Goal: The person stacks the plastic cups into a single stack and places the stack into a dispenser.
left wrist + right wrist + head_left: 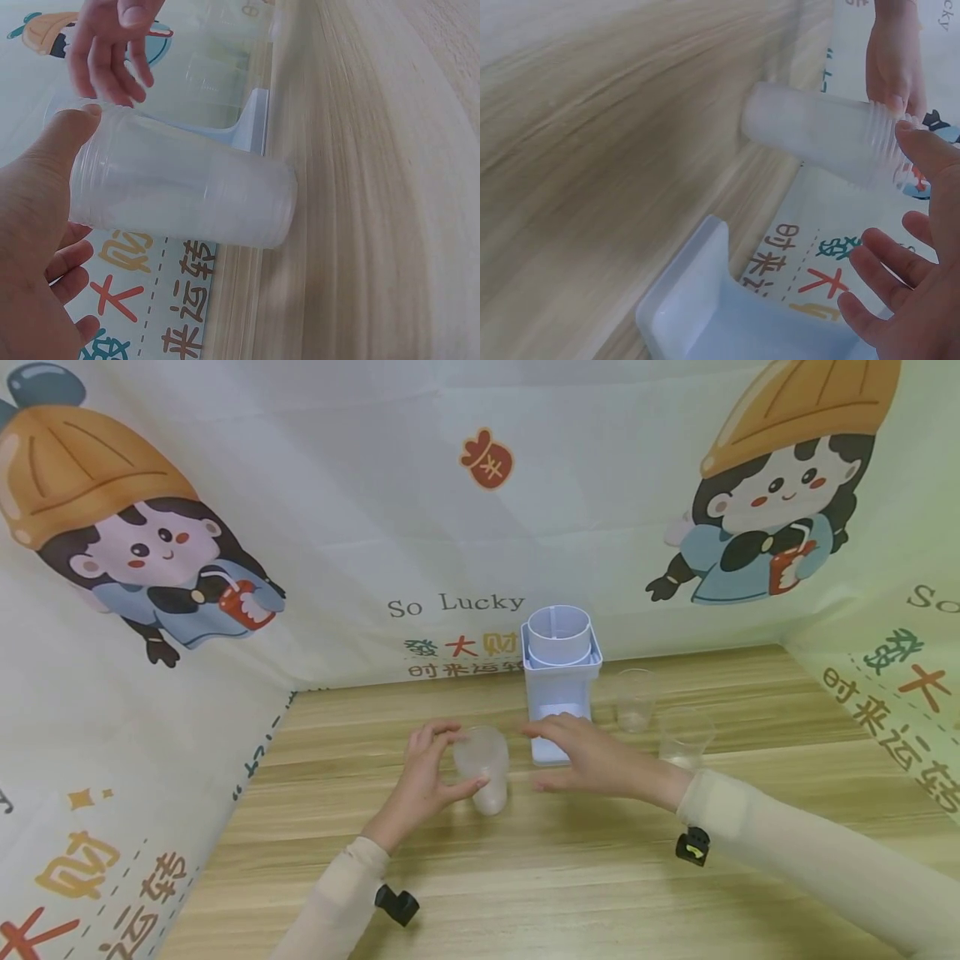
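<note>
Left hand (422, 779) around stacked clear cups (483, 755)

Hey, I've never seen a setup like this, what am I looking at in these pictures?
There's no robot arm, just a person's two bare hands. The wide picture comes from a head camera; the two tilted close-ups, from cameras on the left and right wrists. On the wood-grain table stands a pale plastic device, with a farther cup and a nearer cup, both clear, to its right. The left hand curls around what looks like a clear cup stack; how firmly, I can't tell. The right hand is empty, in front of the device.
</note>
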`<control>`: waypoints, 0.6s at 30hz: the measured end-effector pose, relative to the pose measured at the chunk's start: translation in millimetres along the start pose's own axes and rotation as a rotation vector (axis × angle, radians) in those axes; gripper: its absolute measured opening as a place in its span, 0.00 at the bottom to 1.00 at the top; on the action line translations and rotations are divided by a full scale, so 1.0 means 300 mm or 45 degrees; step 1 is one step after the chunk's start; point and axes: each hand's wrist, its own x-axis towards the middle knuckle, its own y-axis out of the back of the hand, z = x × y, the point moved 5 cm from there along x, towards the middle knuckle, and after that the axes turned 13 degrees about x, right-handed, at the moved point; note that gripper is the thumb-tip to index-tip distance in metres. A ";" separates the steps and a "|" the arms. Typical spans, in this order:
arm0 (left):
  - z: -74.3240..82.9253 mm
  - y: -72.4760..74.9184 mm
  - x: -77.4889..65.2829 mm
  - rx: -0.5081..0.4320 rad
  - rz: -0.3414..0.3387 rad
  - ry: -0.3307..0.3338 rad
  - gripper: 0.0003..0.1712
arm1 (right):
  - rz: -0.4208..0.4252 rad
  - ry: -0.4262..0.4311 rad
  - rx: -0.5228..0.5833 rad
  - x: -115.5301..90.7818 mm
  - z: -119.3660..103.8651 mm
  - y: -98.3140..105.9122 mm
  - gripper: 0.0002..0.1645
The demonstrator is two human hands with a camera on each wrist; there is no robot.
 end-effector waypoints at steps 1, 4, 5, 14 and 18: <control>-0.002 -0.001 -0.001 -0.004 -0.008 0.010 0.37 | -0.002 -0.005 0.004 -0.010 0.003 0.001 0.42; -0.002 -0.001 -0.001 -0.001 -0.016 0.023 0.37 | 0.016 0.005 -0.013 -0.043 0.012 0.006 0.41; -0.002 -0.001 -0.002 -0.002 -0.017 0.024 0.37 | 0.026 0.011 -0.017 -0.053 0.016 0.007 0.41; -0.001 -0.001 -0.003 -0.015 -0.051 0.065 0.37 | 0.063 -0.020 -0.057 -0.130 0.055 0.019 0.41; 0.000 -0.002 -0.003 -0.010 -0.051 0.063 0.37 | 0.068 -0.055 -0.054 -0.162 0.068 0.026 0.41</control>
